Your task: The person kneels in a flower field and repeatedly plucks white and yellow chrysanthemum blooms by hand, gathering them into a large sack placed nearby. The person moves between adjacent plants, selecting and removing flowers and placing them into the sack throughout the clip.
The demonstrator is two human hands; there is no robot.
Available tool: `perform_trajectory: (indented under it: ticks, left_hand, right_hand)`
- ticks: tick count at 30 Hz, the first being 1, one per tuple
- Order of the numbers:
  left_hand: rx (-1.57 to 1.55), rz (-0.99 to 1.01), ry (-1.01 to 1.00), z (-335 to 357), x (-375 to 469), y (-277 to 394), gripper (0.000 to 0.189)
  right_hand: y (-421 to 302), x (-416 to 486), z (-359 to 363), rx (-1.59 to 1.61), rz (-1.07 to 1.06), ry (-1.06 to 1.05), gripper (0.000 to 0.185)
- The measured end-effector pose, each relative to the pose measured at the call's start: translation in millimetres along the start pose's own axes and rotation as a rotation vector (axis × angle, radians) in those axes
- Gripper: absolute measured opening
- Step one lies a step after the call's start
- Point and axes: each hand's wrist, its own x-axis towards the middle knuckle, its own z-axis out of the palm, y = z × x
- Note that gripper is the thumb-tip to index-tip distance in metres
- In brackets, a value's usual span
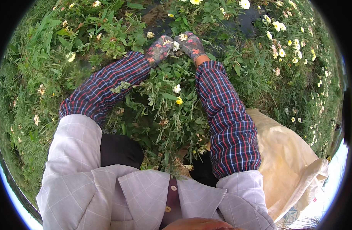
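Note:
My left hand (160,50) and my right hand (192,46) meet at the top centre, low among leafy flower plants. Both wear dark gloves printed with pink flowers and leaves. A white flower (176,46) shows between them, against the left fingertips. Pale, withered-looking petals (182,37) stick out at my right fingers. The fingers of both hands are curled in, and the stems under them are hidden. Between my forearms grows a green plant (167,110) carrying another white flower (177,88) and a yellow one (179,100).
A large cream fabric sack (282,155) stands open-mouthed by my right side. White flowers (278,26) grow thickly to the right. Dark ground sheeting (245,21) shows between plants. Tall grass (46,37) fills the left. My knee in black cloth (121,151) is below.

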Motion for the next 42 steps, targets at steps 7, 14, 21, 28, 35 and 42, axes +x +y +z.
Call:
perform_trajectory:
  ticks: [7,14,21,28,35,42]
  left_hand:
    - [-0.373,-0.095,-0.113,-12.2,15.8,-31.2,0.038]
    - [0.024,0.130,-0.166,0.7,34.5,-28.9,0.041]
    - [-0.522,0.069,-0.176,1.9,43.2,-50.6,0.029]
    - [-0.473,-0.111,-0.030,-14.0,-2.0,-10.5,0.034]
    - [-0.767,-0.098,-0.206,-17.1,10.0,-33.8,0.027]
    - [-0.083,0.268,-0.015,-52.3,37.6,90.9,0.030]
  right_hand:
    - [17.9,-38.2,-0.9,0.441,-0.132,0.125,0.035]
    - [-13.8,-42.6,-32.7,0.604,-0.261,-0.044,0.043]
    - [-29.3,-70.4,-63.7,0.526,-0.103,-0.245,0.048]
    - [-18.2,-78.2,-209.3,0.376,-0.490,0.380,0.036]
    - [21.9,18.7,-190.1,0.729,-0.203,-0.146,0.051]
    - [-19.4,-38.8,-122.9,0.091,-0.414,-0.119,0.050]
